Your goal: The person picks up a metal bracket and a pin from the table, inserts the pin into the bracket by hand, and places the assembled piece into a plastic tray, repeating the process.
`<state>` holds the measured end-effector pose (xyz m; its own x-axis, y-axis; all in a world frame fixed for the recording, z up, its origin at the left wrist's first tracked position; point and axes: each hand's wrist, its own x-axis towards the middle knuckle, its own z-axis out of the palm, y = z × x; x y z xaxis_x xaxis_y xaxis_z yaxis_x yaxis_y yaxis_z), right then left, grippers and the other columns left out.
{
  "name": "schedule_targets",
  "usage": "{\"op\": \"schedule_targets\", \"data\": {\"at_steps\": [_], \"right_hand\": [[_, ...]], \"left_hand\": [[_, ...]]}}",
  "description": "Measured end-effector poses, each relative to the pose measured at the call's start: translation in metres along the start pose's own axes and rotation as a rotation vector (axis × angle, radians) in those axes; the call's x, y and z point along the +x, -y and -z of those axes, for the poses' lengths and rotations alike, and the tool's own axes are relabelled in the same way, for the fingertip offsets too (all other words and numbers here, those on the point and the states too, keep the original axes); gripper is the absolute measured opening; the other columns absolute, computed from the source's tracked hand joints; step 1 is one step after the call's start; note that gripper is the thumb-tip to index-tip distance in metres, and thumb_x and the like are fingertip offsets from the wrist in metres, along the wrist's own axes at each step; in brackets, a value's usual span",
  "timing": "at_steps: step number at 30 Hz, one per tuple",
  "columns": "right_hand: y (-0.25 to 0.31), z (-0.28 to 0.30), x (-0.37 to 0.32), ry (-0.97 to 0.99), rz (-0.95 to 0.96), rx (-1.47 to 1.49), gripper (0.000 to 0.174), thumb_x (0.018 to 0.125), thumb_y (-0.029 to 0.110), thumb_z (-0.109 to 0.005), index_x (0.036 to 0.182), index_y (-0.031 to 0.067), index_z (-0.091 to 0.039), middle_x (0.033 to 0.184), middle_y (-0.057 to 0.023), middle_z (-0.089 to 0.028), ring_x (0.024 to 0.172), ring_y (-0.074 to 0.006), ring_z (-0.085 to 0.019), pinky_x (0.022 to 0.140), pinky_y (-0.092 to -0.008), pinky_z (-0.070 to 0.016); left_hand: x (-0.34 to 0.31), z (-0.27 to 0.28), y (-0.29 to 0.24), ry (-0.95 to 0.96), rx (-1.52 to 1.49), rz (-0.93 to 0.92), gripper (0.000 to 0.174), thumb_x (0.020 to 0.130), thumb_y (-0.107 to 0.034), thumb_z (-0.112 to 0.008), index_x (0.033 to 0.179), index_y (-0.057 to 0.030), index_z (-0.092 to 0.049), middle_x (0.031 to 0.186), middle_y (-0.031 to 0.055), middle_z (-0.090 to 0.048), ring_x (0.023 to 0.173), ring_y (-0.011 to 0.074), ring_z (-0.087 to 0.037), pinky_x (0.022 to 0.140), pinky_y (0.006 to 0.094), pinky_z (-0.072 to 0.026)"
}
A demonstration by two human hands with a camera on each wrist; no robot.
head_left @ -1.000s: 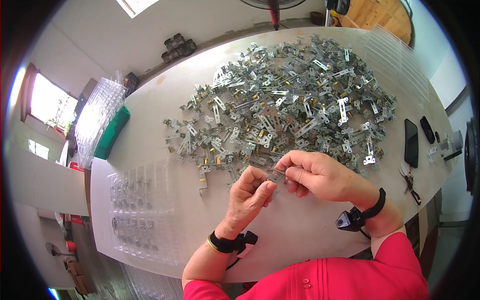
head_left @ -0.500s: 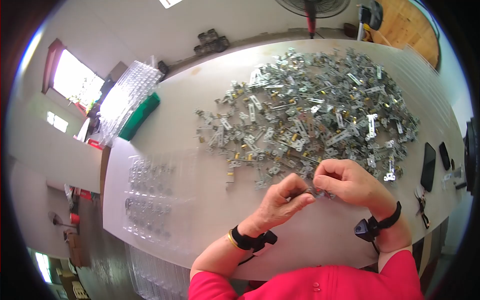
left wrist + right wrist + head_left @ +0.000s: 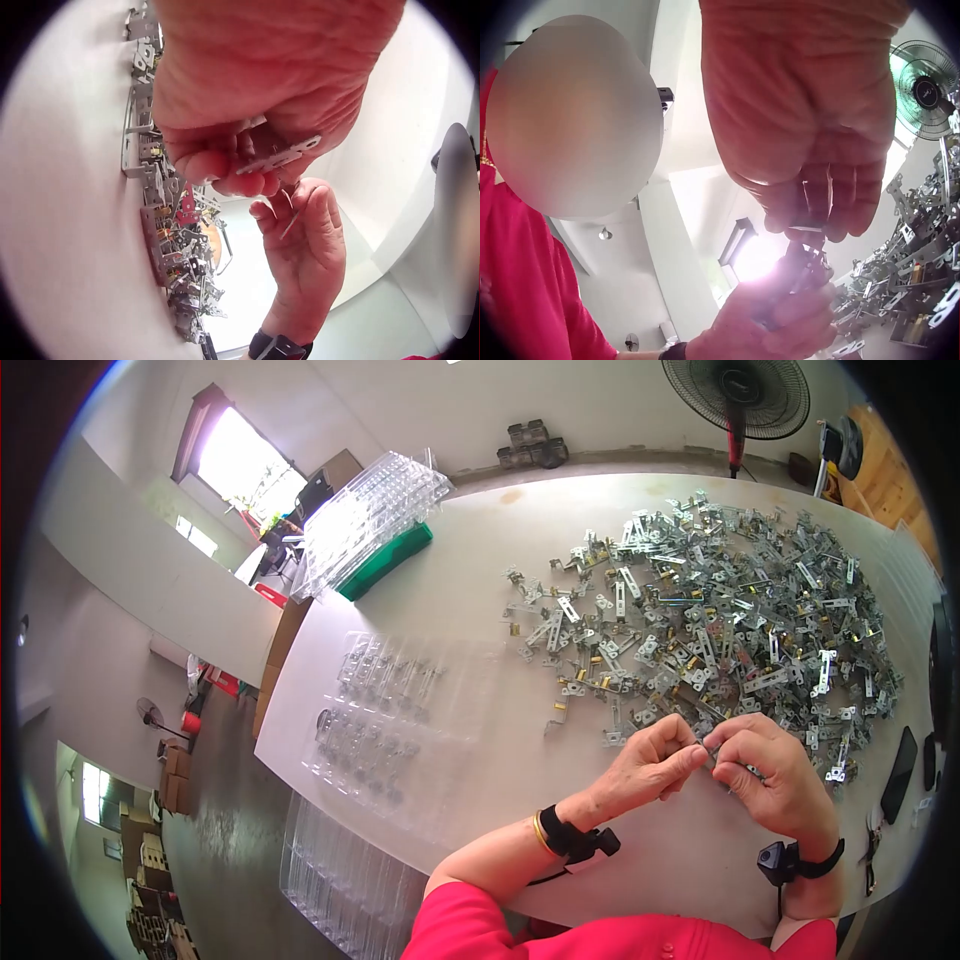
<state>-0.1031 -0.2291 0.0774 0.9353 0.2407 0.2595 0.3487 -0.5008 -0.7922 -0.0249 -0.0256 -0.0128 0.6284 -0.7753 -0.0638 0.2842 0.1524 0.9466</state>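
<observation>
My left hand grips a small metal bracket with holes, its slotted end sticking out past the curled fingers in the left wrist view. Facing it, fingertips right beside the left ones, my right hand pinches a thin flat metal piece between thumb and finger. In the right wrist view this piece shows edge-on just over the left hand's metal parts. Both hands are raised over the near side of the table, in front of a wide heap of metal brackets, some with brass-coloured parts.
Clear plastic trays with metal parts in rows lie left on the white table. Further back, a stack of clear trays leans on a green box. A phone and pliers lie at the right edge.
The head view has swung left, so the table and heap appear further right. Both hands remain close together with the metal parts, and the right hand's fingers have shifted around its piece.
</observation>
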Motion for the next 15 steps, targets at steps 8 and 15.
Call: {"op": "schedule_targets", "data": {"at_steps": [8,15], "right_hand": [[-0.001,-0.004,0.000,-0.057,-0.059,0.098,0.010,0.091,0.004,-0.071,0.087,0.0011,-0.062,0.099,-0.0134,-0.068,0.090,-0.0294,-0.066,0.080,-0.0355,-0.0525],[-0.017,-0.002,0.002,-0.341,-0.285,0.399,0.013,0.107,0.012,-0.058,0.102,0.0010,-0.062,0.093,-0.0002,-0.063,0.082,-0.0059,-0.060,0.072,-0.0233,-0.0489]], "left_hand": [[0.001,0.009,0.002,0.142,-0.016,0.055,0.047,0.108,-0.051,-0.049,0.108,-0.0051,-0.056,0.080,0.0040,-0.063,0.069,0.0142,-0.067,0.058,0.0271,-0.0510],[0.006,0.010,0.009,-0.010,-0.162,-0.283,0.039,0.105,-0.011,-0.057,0.143,-0.0031,-0.049,0.136,0.0136,-0.062,0.117,0.0260,-0.066,0.088,0.0334,-0.0545]]}}
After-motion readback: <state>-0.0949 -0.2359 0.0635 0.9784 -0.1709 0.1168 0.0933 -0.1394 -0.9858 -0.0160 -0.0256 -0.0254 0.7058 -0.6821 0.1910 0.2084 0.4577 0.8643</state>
